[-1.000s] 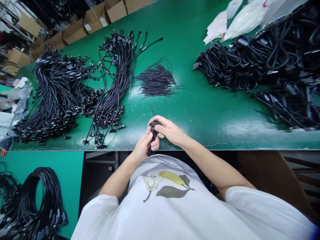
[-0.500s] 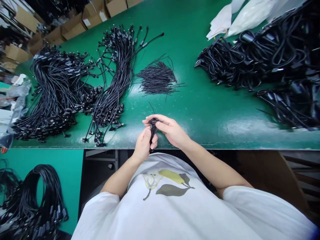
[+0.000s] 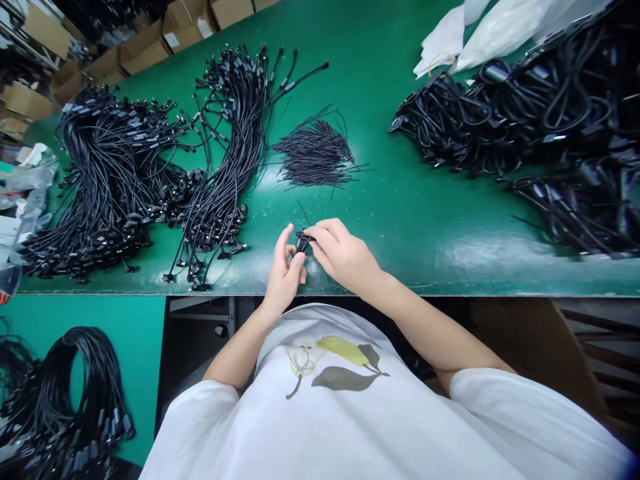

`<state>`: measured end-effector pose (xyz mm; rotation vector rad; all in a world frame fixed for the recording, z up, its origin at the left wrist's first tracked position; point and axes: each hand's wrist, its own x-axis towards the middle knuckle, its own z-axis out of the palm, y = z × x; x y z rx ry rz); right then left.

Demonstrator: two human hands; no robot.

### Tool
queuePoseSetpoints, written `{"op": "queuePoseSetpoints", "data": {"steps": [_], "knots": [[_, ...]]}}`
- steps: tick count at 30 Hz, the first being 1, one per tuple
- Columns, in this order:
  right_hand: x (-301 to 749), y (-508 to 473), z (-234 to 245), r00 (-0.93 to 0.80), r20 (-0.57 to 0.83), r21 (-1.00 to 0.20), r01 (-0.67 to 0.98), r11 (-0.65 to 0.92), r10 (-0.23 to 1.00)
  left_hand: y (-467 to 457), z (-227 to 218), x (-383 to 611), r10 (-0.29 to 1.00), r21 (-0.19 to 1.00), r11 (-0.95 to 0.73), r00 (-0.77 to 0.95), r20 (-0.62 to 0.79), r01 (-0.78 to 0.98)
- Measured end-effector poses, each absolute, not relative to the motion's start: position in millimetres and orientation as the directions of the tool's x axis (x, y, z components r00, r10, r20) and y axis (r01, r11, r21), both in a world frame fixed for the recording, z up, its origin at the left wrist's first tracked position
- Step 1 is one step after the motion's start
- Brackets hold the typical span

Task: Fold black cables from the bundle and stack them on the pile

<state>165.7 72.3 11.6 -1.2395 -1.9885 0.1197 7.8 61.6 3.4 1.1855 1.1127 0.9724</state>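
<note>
Close to the table's front edge, a short black cable [image 3: 301,244] is between my two hands, its connector end facing up. My left hand [image 3: 284,272] grips the cable with the thumb against it and the index finger raised. The fingers of my right hand [image 3: 345,253] pinch the cable near its connector from the right side. Most of the cable is hidden by my fingers. Just beyond them a single thin black tie [image 3: 303,212] sticks out. Farther off lies a pile of thin black ties [image 3: 317,155].
Bundles of straight black cables [image 3: 235,133] and another heap of cables [image 3: 110,173] lie left on the green table [image 3: 380,207]. Coiled black cables [image 3: 480,120] and white plastic bags [image 3: 500,33] are at the right. Cardboard boxes [image 3: 187,27] line the far edge. A looped bundle [image 3: 93,380] lies lower left.
My left index finger has lifted, and the cable has tilted between my hands. My right hand has turned, its fingers now pinching near the connector from above.
</note>
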Motion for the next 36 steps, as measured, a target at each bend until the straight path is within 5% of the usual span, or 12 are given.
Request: {"op": "queuePoseSetpoints", "data": {"steps": [5,10,17,20,26,36], "knots": [[166,74,16,-0.335,0.513,-0.336,0.769,0.544,0.790,68,-6,-2,0.969,0.867,-0.210,0.215,0.122,0.452],[169,76,20,-0.377,0.508,-0.297,0.767,0.568,0.774,68,-9,-1,0.955,0.793,-0.280,0.239,0.174,0.541],[177,82,7,-0.302,0.425,-0.680,0.516,0.521,0.853,75,-3,-2,0.958,0.843,-0.148,0.286,-0.008,0.517],[174,80,1,-0.194,0.350,-0.844,0.358,0.398,0.916,78,0,-1,0.954,0.784,-0.232,0.293,0.067,0.576],[170,86,-9,-0.111,0.314,-0.896,0.293,0.333,0.943,82,1,4,0.928,0.600,-0.368,0.324,0.185,0.710],[167,94,-11,-0.103,0.029,-0.999,0.010,0.030,0.994,90,-1,1,0.958,0.877,-0.187,0.281,0.062,0.443]]}}
